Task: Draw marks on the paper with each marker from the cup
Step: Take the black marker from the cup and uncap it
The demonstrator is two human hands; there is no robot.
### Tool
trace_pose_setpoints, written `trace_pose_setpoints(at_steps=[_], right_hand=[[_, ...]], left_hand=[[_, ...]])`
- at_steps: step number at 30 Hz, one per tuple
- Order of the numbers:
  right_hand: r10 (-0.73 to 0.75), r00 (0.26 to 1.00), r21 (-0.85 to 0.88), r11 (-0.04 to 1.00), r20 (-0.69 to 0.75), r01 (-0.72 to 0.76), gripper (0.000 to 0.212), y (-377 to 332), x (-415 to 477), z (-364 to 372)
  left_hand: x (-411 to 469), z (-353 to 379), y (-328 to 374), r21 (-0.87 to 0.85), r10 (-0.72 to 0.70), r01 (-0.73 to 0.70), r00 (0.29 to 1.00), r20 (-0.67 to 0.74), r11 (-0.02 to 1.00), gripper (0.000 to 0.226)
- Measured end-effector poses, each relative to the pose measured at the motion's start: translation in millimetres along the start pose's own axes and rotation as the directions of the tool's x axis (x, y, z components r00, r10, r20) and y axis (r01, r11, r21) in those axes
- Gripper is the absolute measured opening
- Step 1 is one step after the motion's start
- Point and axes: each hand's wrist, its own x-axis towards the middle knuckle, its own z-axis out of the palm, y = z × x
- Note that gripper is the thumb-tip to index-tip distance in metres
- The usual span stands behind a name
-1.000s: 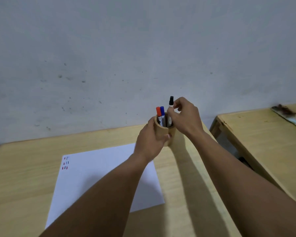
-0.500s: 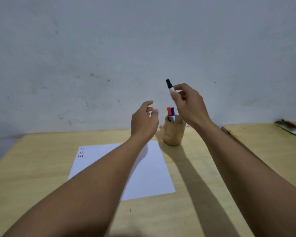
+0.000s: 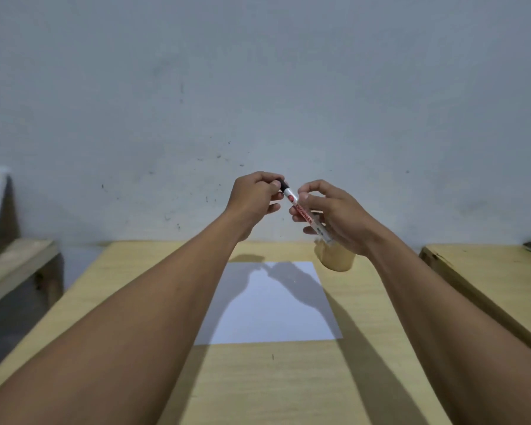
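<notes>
Nearest the camera, two bare forearms reach forward over the light wooden worktop [image 3: 288, 388], which carries a small dark speck just below the white paper [image 3: 276, 314]. The sheet lies flat between the arms, its near edge square to the viewer; the part that shows is blank, and its left side is hidden behind the left forearm, so whether any marks sit there cannot be told. Beyond the paper's far right corner stands the wooden cup [image 3: 337, 260], mostly covered by the right wrist; what is left inside it is hidden. Above the cup, both hands meet in the air around the black-capped marker [image 3: 304, 214]. The right hand [image 3: 334, 216] is closed around the white barrel, which slants down toward the cup, and the left hand [image 3: 255, 194] pinches the black cap at the upper end. The barrel carries a red band with the word "SNOWMAN" in white letters; smaller print lower down is too fine to read. By the look of it the step in hand is uncapping, so this marker has yet to touch the sheet, and drawing, recapping and returning it are all left. Behind everything rises a scuffed pale wall [image 3: 258, 87].
</notes>
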Motion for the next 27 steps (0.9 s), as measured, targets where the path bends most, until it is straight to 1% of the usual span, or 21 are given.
trace_pose_setpoints(at_steps=[2, 4, 7, 8, 9, 10, 11, 13, 15, 17, 20, 23, 27], right_hand=[[0.026, 0.996, 0.122, 0.992, 0.081, -0.036, 0.011, -2, -4, 5], [0.017, 0.986, 0.306, 0.950, 0.164, -0.067, 0.024, -3, -8, 8], [-0.052, 0.972, 0.591, 0.801, 0.228, -0.095, 0.053, -2, -10, 15], [-0.082, 0.973, 0.652, 0.753, 0.216, -0.082, 0.057, -2, -11, 20], [-0.099, 0.978, 0.690, 0.722, 0.185, -0.057, 0.057, -1, -10, 25], [-0.098, 0.986, 0.704, 0.710, 0.133, -0.024, 0.053, 0, -10, 31], [-0.083, 0.994, 0.689, 0.724, 0.066, 0.015, 0.047, 1, -8, 37], [-0.032, 0.996, 0.601, 0.795, -0.083, 0.075, 0.031, 4, -4, 47], [-0.010, 0.984, 0.524, 0.845, -0.179, 0.104, 0.021, 6, -1, 51], [-0.012, 0.977, 0.474, 0.873, -0.212, 0.114, 0.017, 7, -1, 54], [-0.024, 0.973, 0.420, 0.899, -0.231, 0.122, 0.017, 7, -2, 55], [-0.026, 0.966, 0.449, 0.882, -0.259, 0.144, 0.009, 5, -4, 56], [-0.021, 0.962, 0.497, 0.853, -0.271, 0.159, 0.007, 5, -5, 51]], left_hand=[[-2, -12, 1, -0.066, -0.024, 0.023, 1.000, -0.019, 0.998, 0.019], [-4, -22, 2, -0.134, -0.034, 0.028, 0.999, -0.039, 0.991, 0.020], [-8, -31, 5, -0.210, -0.030, 0.023, 0.999, -0.029, 0.977, 0.021], [-9, -32, 6, -0.216, -0.024, 0.020, 1.000, -0.019, 0.976, 0.021], [-11, -33, 8, -0.217, -0.017, 0.014, 1.000, -0.013, 0.976, 0.021], [-12, -33, 9, -0.215, -0.008, 0.005, 1.000, -0.010, 0.977, 0.019], [-14, -34, 10, -0.207, 0.005, -0.007, 1.000, -0.011, 0.978, 0.018], [-17, -35, 9, -0.153, 0.046, -0.048, 0.999, -0.013, 0.987, 0.014], [-21, -37, 6, -0.064, 0.108, -0.109, 0.994, -0.007, 0.992, 0.011], [-23, -39, 4, 0.007, 0.162, -0.162, 0.987, 0.011, 0.987, 0.011], [-26, -42, 1, 0.087, 0.195, -0.199, 0.979, 0.058, 0.976, 0.012], [-28, -42, -1, 0.165, 0.218, -0.230, 0.972, 0.087, 0.959, 0.014], [-26, -53, -6, 0.184, 0.214, -0.222, 0.975, 0.062, 0.957, 0.016]])
